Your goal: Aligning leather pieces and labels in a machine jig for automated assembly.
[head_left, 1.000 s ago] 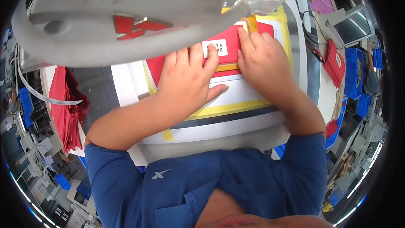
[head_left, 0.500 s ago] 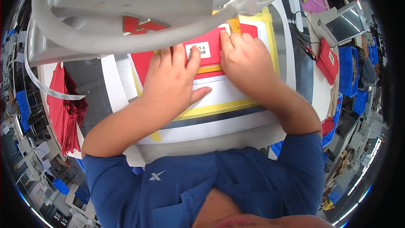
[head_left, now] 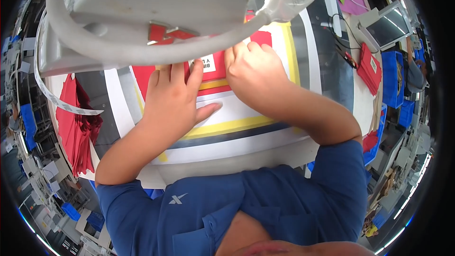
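Note:
My left hand (head_left: 170,97) lies palm down with fingers apart on a red fabric piece (head_left: 219,68). Its fingertips touch the cloth beside a white printed label (head_left: 207,64). On the same cloth rests my right hand (head_left: 258,75), fingers bent and pressed together, their tips partly hidden behind a thick grey tube (head_left: 156,54). Below the label runs an orange-yellow strip (head_left: 213,84). The fabric lies on a white sheet (head_left: 237,105) edged with yellow tape (head_left: 222,128). A grey sewing machine head (head_left: 156,0) covers the far part of the fabric.
A pile of red fabric pieces (head_left: 76,128) hangs at the left. At the right are a labelled red stack (head_left: 368,68), small snips (head_left: 350,59), a screen (head_left: 386,26) and blue bins (head_left: 392,78). A printed tape (head_left: 61,103) curves down at left.
The white sheet and red fabric have slid left under the machine, both hands moving with them. My right hand's fingers are more bent than before.

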The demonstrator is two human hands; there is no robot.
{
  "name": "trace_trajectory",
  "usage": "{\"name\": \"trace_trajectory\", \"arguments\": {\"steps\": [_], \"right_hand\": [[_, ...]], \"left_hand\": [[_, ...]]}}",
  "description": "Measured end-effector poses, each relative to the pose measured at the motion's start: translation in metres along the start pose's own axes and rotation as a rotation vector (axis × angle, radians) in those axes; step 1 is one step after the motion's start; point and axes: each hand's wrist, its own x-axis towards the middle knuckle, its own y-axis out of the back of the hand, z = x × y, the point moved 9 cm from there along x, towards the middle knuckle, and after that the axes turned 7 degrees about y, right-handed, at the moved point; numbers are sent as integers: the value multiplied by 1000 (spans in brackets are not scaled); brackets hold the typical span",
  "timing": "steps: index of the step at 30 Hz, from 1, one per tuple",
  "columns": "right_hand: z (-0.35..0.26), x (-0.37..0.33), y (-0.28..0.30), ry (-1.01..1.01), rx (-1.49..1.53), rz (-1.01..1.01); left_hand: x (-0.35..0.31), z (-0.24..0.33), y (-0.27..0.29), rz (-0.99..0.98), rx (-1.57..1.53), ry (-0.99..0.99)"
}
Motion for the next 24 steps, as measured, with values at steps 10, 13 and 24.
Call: {"name": "trace_trajectory", "arguments": {"steps": [10, 13, 24], "right_hand": [[-23, 14, -9, 52, -4, 51], [-26, 16, -12, 58, 31, 28], [-22, -4, 2, 144, 143, 268]], "left_hand": [[2, -24, 9, 57, -16, 45], [7, -26, 11, 102, -59, 10], [20, -15, 3, 121, -205, -25]]}}
